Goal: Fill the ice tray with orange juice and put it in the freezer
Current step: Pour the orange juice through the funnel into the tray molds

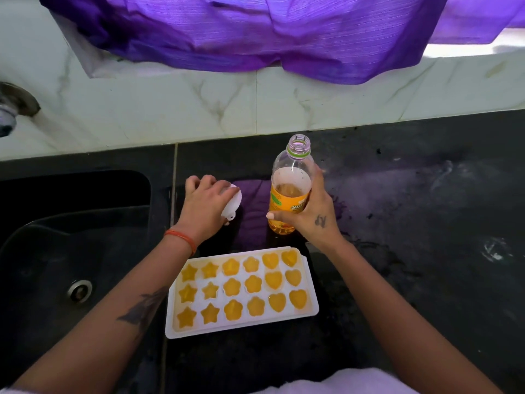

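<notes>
Fingers (305,177) of the right hand (308,214) wrap the open orange juice bottle (289,191), standing upright on the dark tabletop (397,223). The left hand (206,203) curls down over a white object (233,204), perhaps a lid; I cannot tell. Just nearer the person, the ice tray (241,328) lies flat, every cell filled. Judging by that, pouring is done: capping the bottle first, then lifting the tray level with both hands, should avoid spills. Both forearms reach forward, wrists bent down.
</notes>
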{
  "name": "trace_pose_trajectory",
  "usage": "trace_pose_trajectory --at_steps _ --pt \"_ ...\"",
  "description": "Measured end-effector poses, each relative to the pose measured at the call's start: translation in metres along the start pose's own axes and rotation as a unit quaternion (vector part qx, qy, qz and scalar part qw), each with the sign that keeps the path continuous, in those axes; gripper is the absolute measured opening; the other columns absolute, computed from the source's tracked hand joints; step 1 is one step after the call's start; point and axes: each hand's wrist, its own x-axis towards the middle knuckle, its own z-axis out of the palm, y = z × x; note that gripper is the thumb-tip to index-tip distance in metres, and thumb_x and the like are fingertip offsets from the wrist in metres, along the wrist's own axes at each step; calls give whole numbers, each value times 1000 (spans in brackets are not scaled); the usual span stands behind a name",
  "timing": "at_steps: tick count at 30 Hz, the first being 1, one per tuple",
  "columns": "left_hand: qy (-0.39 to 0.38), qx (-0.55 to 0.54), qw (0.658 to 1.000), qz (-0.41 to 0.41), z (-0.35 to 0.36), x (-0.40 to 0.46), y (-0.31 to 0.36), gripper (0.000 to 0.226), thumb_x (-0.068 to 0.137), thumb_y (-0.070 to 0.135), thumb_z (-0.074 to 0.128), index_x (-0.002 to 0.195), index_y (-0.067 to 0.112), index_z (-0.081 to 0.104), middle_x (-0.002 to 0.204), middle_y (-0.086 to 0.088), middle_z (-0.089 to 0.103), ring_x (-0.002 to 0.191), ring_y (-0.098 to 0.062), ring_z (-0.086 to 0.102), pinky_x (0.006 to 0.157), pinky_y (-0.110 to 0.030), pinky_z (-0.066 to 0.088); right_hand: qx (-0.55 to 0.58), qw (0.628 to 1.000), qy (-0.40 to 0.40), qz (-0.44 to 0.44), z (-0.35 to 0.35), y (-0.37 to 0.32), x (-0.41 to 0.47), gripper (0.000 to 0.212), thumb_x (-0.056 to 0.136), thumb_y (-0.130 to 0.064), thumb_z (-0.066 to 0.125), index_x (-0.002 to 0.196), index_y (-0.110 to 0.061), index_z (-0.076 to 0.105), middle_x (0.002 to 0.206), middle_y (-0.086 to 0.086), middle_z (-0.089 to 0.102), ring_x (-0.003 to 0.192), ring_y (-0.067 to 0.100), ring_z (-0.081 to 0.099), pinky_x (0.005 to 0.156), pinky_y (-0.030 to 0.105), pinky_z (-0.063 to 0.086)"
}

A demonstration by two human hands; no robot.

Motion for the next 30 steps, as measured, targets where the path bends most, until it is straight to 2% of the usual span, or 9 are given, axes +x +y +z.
trace_pose_trajectory --at_steps 4,8,11,14,16,18,21,26,30 --pt "-29 35 999 15 -1 -1 9 63 74 23 72 133 25 48 137 -2 50 124 -27 38 95 -42 13 -11 997 -50 58 -21 12 -10 109 57 -32 87 144 -32 21 130 -9 48 118 7 50 95 30 46" --pt "-81 45 995 29 -4 -4 13 67 76 19 69 136 30 42 146 0 41 140 -27 21 108 -55 0 -172 977 -29 124 -47 29 -25 68 65 -27 82 126 -23 54 123 6 58 113 20 56 94 30 44" --pt "-118 37 991 47 -8 -6 15 71 76 22 70 139 36 38 151 4 34 147 -27 2 106 -64 -16 -319 925 -113 171 -51 39 -36 53 72 -30 77 121 -29 58 121 8 56 112 27 52 89 27 40" --pt "-115 -28 992 44 -15 -7 18 70 77 33 72 139 37 39 151 6 34 147 -25 0 104 -61 -23 -357 907 -150 163 -44 43 -42 46 77 -25 72 121 -30 59 122 10 54 114 31 49 93 31 41" --pt "-99 -101 990 23 -21 -9 23 70 78 37 71 140 34 38 150 6 36 147 -24 4 109 -58 -18 -364 910 -144 140 -41 45 -42 37 79 -14 68 114 -27 65 115 10 57 108 30 54 89 30 43" --pt "-77 -210 975 -3 -29 -10 29 75 77 37 73 142 32 35 149 4 39 145 -23 15 115 -55 -1 -346 918 -132 143 -44 43 -38 33 78 -7 65 105 -25 69 110 10 62 101 29 59 87 29 45" --pt "-25 -428 902 -46 -43 -9 39 93 71 32 80 146 31 24 148 0 40 137 -18 34 109 -41 32 -267 946 -92 155 -56 29 -27 27 76 -10 70 99 -26 70 106 6 68 93 21 62 84 25 49" --pt "26 -501 863 -61 -62 7 59 106 68 32 82 149 31 13 150 -1 37 132 -17 40 103 -32 36 -72 995 -32 53 -91 -49 10 33 76 -12 73 104 -27 64 89 -5 65 79 11 63 73 23 52" --pt "28 -574 816 -57 -71 20 75 103 69 30 82 149 27 18 142 2 46 120 -13 53 97 -32 46 -136 987 -55 -72 -98 -112 36 32 76 -13 73 106 -25 67 98 -3 66 73 6 63 71 10 48"
